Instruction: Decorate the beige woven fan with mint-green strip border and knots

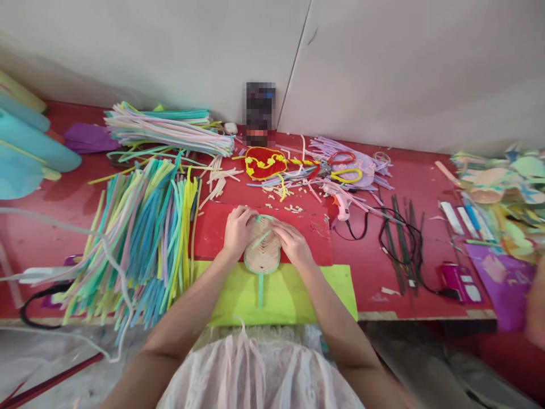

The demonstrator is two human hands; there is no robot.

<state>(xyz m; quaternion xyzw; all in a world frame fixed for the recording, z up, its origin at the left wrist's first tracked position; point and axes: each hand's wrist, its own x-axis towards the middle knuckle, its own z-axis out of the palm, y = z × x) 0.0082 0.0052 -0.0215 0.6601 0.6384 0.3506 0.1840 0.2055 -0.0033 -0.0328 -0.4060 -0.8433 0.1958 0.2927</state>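
Observation:
A small beige hand fan (pixel 263 257) with a ribbed face, green edging and a green handle lies in front of me, its handle over a yellow-green sheet (pixel 310 292). At its upper left edge, my left hand (pixel 239 230) has its fingers bent and closed against the rim. My right hand (pixel 293 243) grips the upper right edge, thumb tucked out of sight. Slanting across the fan's face is a short light green strip (pixel 261 239), its upper end close to my right fingertips. Whether those fingers pinch the strip I cannot tell.
Bundled pastel pipe cleaners (pixel 140 227) cover the left side. Behind the fan are a red fan with yellow flowers (pixel 264 163), scissors (pixel 336 167) and a pink glue gun (pixel 341 205). A black cable (pixel 398 238) and a magenta device (pixel 462 283) lie right. Another person's arm (pixel 536 304) shows at the far right.

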